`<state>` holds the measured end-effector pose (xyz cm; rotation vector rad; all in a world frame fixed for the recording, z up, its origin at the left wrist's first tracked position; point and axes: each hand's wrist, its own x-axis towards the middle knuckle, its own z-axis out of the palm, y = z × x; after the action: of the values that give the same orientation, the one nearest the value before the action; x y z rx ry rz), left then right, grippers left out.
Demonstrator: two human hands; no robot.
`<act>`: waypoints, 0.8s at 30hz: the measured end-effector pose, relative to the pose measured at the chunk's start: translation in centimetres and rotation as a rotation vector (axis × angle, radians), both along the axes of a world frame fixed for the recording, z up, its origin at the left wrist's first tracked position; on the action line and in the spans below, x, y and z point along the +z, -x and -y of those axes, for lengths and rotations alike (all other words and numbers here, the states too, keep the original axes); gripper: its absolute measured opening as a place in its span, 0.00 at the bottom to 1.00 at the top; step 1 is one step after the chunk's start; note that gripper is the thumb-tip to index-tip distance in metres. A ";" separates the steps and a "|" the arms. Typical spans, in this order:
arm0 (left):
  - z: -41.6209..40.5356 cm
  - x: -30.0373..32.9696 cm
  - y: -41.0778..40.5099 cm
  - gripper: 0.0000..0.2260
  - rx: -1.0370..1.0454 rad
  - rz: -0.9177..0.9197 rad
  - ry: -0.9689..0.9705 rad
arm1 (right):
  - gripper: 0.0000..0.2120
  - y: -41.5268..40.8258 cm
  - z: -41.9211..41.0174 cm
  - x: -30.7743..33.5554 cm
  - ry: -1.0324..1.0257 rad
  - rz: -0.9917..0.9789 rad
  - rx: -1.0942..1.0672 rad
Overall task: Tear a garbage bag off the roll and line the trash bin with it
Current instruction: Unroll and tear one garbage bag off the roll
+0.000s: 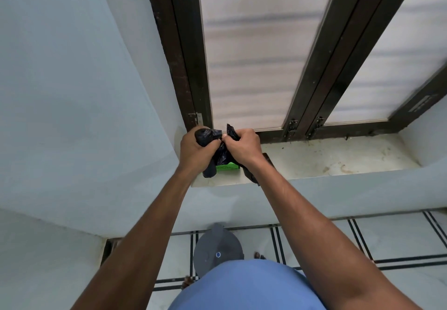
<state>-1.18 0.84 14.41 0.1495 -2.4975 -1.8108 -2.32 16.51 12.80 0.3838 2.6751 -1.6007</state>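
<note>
Left hand [193,150] grips the black garbage bag roll [206,135], fingers curled round it; right hand [243,146] pinches the loose black bag [232,132] end just beside it, the two hands nearly touching over the window sill [326,157]. Bag plastic hangs below both grips, over a green label [227,166]. Grey lidded trash bin [217,249] stands on the floor well below the hands, beside the wall.

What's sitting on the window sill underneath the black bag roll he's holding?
Below the black bag roll, a green-labelled item lies on the sill. Both hands and the hanging plastic cover most of it, so what it is stays unclear.
</note>
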 end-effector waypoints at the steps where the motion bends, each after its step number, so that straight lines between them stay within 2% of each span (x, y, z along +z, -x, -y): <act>1: 0.1 0.0 0.1 0.13 0.003 0.015 -0.016 | 0.21 0.0 -0.1 -0.2 0.028 0.014 -0.008; 5: 1.5 0.2 0.9 0.09 -0.033 0.196 -0.124 | 0.15 -0.6 -0.9 -0.6 0.326 0.048 0.090; 8: 2.1 -0.1 1.6 0.14 -0.138 0.380 -0.200 | 0.11 -0.8 -1.4 -0.4 0.364 0.061 0.167; 10: 2.0 0.0 1.5 0.14 -0.186 0.454 -0.258 | 0.11 -0.6 -1.6 -0.4 0.362 0.069 0.170; 15: 1.4 0.3 1.3 0.14 -0.190 0.435 -0.394 | 0.15 -0.6 -1.4 -0.1 0.452 0.086 0.084; 19: 0.7 -0.3 1.1 0.12 -0.148 0.394 -0.458 | 0.11 -0.9 -0.9 0.5 0.516 0.079 0.048; 24: 0.6 -0.8 0.5 0.07 -0.081 0.350 -0.495 | 0.10 -0.9 -0.4 0.3 0.500 -0.014 0.066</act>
<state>-1.69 0.26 13.61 0.4232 -2.2084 -2.6046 -1.44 16.91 13.14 0.2656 2.1516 -2.1581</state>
